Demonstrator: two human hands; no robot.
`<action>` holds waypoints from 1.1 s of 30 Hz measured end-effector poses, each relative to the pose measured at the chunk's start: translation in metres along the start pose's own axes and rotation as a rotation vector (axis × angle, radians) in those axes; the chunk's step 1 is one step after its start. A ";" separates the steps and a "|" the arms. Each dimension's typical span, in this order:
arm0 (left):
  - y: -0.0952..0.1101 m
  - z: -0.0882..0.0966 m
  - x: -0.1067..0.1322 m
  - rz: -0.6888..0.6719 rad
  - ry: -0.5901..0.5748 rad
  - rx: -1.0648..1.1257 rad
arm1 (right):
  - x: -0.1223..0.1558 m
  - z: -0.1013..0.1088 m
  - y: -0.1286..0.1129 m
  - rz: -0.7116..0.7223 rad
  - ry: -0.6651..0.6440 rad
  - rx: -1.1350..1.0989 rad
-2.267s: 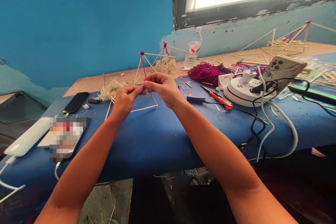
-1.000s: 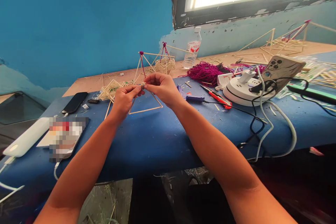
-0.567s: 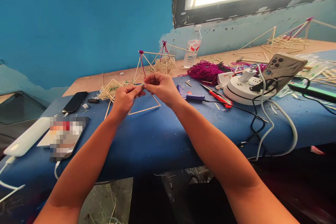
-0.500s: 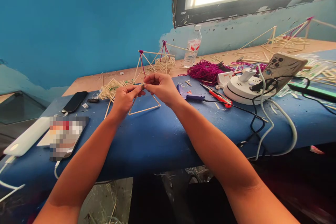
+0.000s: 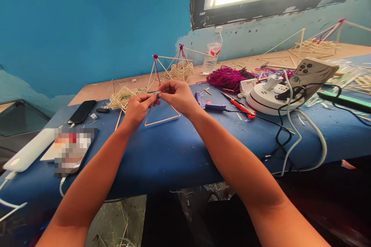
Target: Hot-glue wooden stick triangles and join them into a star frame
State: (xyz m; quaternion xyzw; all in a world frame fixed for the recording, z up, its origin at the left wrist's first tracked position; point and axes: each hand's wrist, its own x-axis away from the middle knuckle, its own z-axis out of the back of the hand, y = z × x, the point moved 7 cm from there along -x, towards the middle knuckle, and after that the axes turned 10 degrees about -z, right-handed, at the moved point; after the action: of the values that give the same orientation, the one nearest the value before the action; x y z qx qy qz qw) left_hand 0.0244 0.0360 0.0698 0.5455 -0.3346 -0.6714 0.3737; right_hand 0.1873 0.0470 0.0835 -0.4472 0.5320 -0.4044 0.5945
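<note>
A small triangle of thin pale sticks (image 5: 162,120) hangs over the blue table (image 5: 174,150). My left hand (image 5: 138,109) and my right hand (image 5: 179,96) meet at its top corner, both pinched closed on that joint. The fingertips hide the joint itself. Its lower edge floats just above the tabletop.
Stick stacks (image 5: 123,97) and stick frames tied with magenta cord (image 5: 156,70) lie behind my hands. To the right are a glue gun (image 5: 210,105), a red cutter (image 5: 240,107), a magenta cord pile (image 5: 227,78), a water bottle (image 5: 213,52), a round power strip (image 5: 274,100) and a propped phone (image 5: 311,75). At left sit a black phone (image 5: 83,111) and a white power bank (image 5: 27,156).
The triangle's lower edge has swung slightly to the right while both hands kept pinching its top corner in nearly the same spot.
</note>
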 end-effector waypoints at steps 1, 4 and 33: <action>0.000 0.000 0.000 -0.002 -0.004 -0.004 | 0.000 0.000 0.000 -0.001 0.005 0.007; 0.000 -0.001 0.000 -0.007 -0.014 -0.016 | 0.000 0.001 -0.001 -0.007 0.002 0.007; -0.001 -0.002 0.000 -0.033 -0.045 -0.060 | 0.001 0.001 -0.001 -0.064 -0.061 0.015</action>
State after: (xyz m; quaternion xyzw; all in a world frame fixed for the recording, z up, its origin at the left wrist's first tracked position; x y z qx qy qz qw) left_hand 0.0258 0.0367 0.0690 0.5242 -0.3138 -0.6992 0.3713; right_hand 0.1885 0.0456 0.0837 -0.4716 0.4959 -0.4133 0.6007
